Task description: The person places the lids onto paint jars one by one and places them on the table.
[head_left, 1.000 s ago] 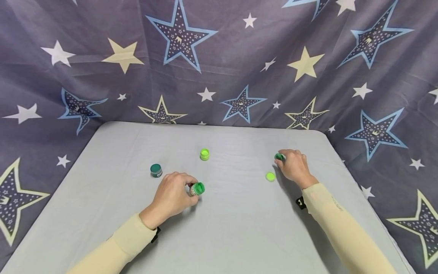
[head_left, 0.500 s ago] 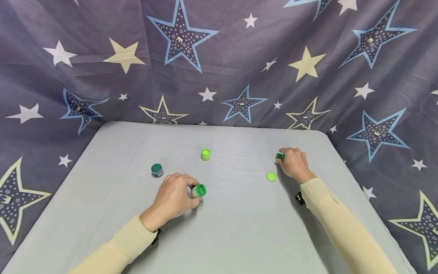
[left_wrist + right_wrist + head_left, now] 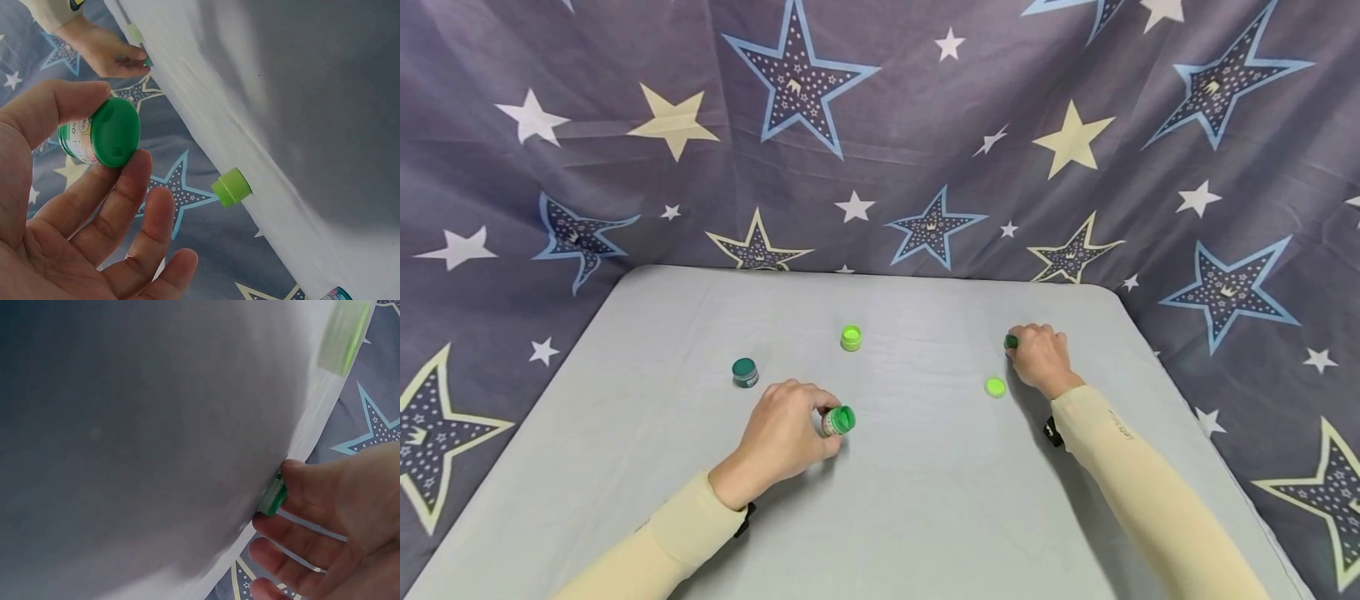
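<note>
Left hand (image 3: 785,427) pinches green jar (image 3: 837,421) | right hand (image 3: 1041,358), nearer table's far edge (image 3: 880,281), pinches green lid (image 3: 1011,342) | well apart

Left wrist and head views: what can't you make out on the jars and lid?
Label on the green jar, left wrist view: partly covered by the left hand; print too small to read.
Green lid, head view: mostly hidden by the right hand.
Teal jar, left wrist view: mostly cut off by the bottom edge.
</note>
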Action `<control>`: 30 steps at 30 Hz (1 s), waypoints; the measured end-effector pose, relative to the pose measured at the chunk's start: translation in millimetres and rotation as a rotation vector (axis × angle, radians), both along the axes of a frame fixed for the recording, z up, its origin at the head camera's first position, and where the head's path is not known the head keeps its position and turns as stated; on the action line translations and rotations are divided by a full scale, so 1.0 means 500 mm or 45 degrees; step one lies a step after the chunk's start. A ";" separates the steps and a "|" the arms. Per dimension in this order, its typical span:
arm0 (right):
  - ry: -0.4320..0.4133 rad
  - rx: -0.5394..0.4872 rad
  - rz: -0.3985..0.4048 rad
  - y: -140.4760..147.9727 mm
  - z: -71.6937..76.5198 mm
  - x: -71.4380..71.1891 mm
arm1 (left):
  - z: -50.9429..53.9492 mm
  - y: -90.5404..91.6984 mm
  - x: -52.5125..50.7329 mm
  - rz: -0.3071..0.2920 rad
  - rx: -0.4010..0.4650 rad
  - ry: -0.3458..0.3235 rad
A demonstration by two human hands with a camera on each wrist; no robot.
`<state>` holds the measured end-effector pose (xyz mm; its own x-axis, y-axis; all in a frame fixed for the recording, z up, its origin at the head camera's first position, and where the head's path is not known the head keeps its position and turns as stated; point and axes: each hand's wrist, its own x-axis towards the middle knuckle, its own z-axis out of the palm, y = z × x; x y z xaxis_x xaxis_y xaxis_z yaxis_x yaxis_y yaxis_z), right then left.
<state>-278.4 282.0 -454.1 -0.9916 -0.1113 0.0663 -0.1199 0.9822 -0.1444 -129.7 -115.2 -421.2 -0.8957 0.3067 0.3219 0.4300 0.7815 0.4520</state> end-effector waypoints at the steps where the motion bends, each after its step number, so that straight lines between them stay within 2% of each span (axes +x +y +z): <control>1: 0.003 0.002 -0.003 0.000 -0.001 -0.001 | 0.000 0.000 0.000 -0.003 0.000 -0.001; 13: 0.077 -0.041 -0.027 -0.006 0.007 0.009 | -0.002 0.005 -0.004 -0.015 -0.005 -0.012; 23: 0.156 -0.097 0.006 -0.023 0.023 0.032 | -0.007 0.011 -0.002 -0.005 0.014 -0.042; 30: 0.230 -0.107 0.071 -0.042 0.030 0.053 | -0.012 0.016 -0.001 -0.012 0.011 -0.045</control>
<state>-251.8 261.1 -439.0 -0.9552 -0.1520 0.2541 -0.2050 0.9587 -0.1971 -130.4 -107.2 -427.4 -0.9036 0.3123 0.2932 0.4210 0.7736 0.4736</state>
